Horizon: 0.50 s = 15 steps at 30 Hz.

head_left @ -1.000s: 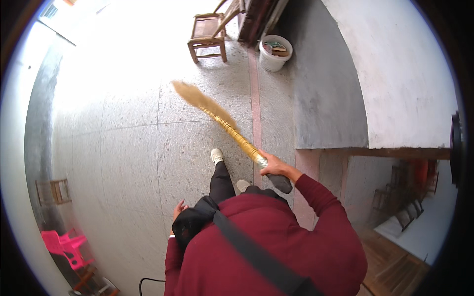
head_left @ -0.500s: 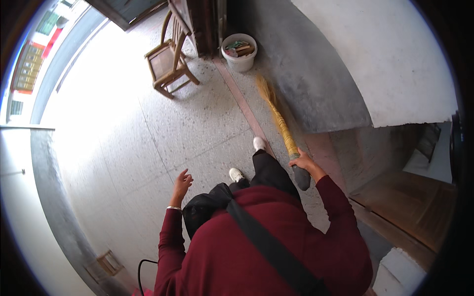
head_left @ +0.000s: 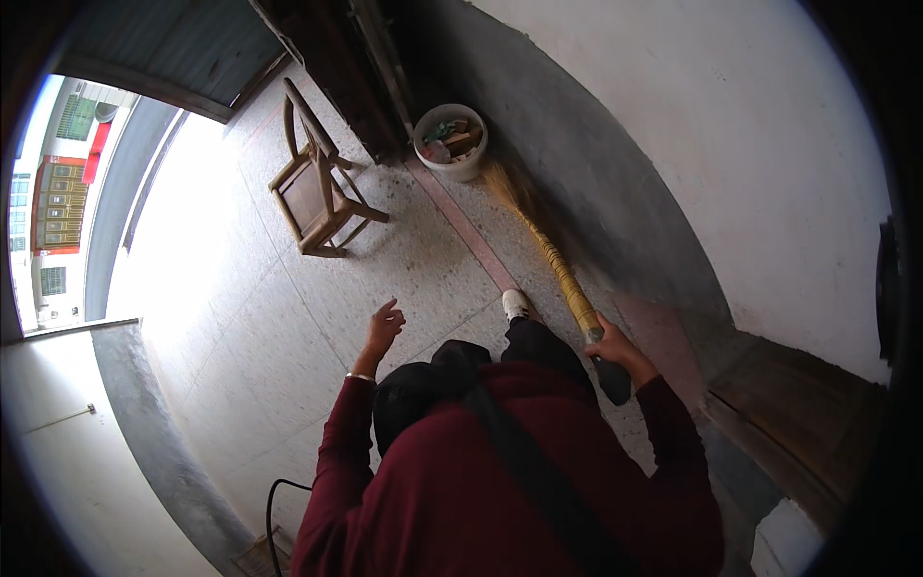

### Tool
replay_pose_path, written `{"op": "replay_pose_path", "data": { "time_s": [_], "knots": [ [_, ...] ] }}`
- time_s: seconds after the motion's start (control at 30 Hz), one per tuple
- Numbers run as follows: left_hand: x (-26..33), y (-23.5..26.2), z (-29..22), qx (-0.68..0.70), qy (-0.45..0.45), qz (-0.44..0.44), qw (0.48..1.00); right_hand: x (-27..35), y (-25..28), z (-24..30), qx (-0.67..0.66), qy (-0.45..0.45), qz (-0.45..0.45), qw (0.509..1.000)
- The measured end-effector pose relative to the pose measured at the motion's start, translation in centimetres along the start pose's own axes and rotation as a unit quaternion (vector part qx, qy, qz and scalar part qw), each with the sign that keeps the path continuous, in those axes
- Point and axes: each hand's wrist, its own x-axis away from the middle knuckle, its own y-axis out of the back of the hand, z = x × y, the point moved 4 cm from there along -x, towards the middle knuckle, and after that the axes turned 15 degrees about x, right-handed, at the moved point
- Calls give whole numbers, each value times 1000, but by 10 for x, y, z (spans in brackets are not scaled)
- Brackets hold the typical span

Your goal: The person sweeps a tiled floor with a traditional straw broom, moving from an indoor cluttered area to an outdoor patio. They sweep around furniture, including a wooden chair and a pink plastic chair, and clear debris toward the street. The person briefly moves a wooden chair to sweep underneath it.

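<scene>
My right hand [head_left: 620,348] is wrapped around the dark grey handle end of a straw broom [head_left: 555,258]. The broom slants away from me along the wall on my right, its yellow bound shaft ahead of the hand. Its bristles fan out close to a white bucket [head_left: 464,173] that holds wood pieces and other scraps; whether they touch it I cannot tell. Out in front of my body, my left hand [head_left: 383,329] hangs free over the floor, holding nothing, its fingers partly spread.
A wooden chair [head_left: 317,197] stands ahead, left of the bucket. The grey-and-white wall [head_left: 615,163] runs along my right, with a brown wooden piece [head_left: 798,413] low beside it. A bright doorway opens at far left, past a white wall [head_left: 87,452]. My white shoe [head_left: 515,304] is on the speckled floor.
I have stepped forward, so the chair and bucket appear nearer. The broom's bristles have shifted toward the bucket, still in my right hand. My left hand remains free.
</scene>
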Motion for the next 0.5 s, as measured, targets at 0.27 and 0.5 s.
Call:
{"op": "replay_pose_path", "data": {
  "time_s": [0.27,0.5],
  "knots": [
    [-121,50,-82,5,-66,9,998,-21,21,53,97,-17,48,994],
    [-223,121,-155,73,-115,-60,989,-9,-1,86,90,-97,-4,991]
  ]
}}
